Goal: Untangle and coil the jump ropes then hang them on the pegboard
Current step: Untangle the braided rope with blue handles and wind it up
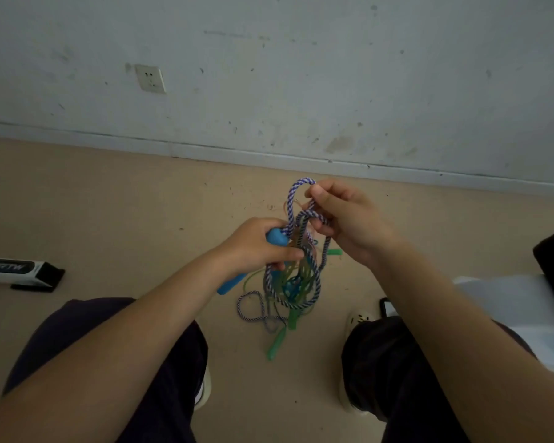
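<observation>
Two tangled jump ropes [296, 270] hang from both hands, left hand [256, 244], right hand [349, 219].

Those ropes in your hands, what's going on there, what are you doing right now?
A seated person is working a tangle of jump ropes apart over the floor. The left hand grips a blue handle, and the right hand pinches loops of the blue-and-white braided rope lifted out of the knot. A thin green rope is still snarled through it, and its green handles hang low by the feet. Nothing is coiled yet, and no pegboard is in view.
</observation>
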{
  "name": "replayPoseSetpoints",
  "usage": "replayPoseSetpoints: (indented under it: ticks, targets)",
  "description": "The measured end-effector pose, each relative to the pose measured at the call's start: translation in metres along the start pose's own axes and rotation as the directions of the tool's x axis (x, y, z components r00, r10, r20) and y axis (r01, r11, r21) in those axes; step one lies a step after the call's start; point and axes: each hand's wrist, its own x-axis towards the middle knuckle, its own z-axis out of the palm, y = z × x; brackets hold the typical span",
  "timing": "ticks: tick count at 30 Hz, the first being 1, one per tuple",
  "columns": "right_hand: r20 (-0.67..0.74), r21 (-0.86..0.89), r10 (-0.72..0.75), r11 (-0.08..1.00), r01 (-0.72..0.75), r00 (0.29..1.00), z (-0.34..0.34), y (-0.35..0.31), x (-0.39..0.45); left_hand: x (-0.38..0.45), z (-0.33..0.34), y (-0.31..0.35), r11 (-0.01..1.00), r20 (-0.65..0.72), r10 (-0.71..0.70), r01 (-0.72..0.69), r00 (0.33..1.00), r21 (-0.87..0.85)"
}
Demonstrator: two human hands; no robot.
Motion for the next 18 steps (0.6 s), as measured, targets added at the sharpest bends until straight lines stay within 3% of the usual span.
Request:
replayPoseSetpoints:
  ticks: [4, 6, 11, 15, 18]
  targets:
    - [0.045, 0.072, 0.021, 0.997, -0.024, 0.999, 0.003, 0.000, 0.000, 0.003, 0.001, 0.002, 0.999, -0.065, 0.030, -0.028, 0.997, 0.041]
    - [0.004, 0.041, 0.007, 0.999, -0.008, 1.000, 0.000, 0.001, 0.003, 0.003, -0.001, 0.003, 0.996, -0.076, 0.043, -0.037, 0.996, 0.084]
    - [-0.184, -0.382, -0.107, 0.924, 0.029, 0.977, -0.013, 0.002, 0.007, 0.005, -0.008, 0.003, 0.998, -0.170, 0.003, -0.014, 0.985, -0.060]
    - [0.001, -0.557, -0.214, 0.811, 0.178, 0.977, -0.007, 0.005, 0.000, 0.006, -0.011, 0.002, 0.977, -0.246, -0.070, 0.017, 0.967, -0.211]
    - [-0.070, -0.575, -0.263, 0.799, 0.176, 0.962, 0.004, 0.006, -0.005, 0.007, -0.011, 0.001, 0.952, -0.280, -0.121, 0.031, 0.952, -0.305]
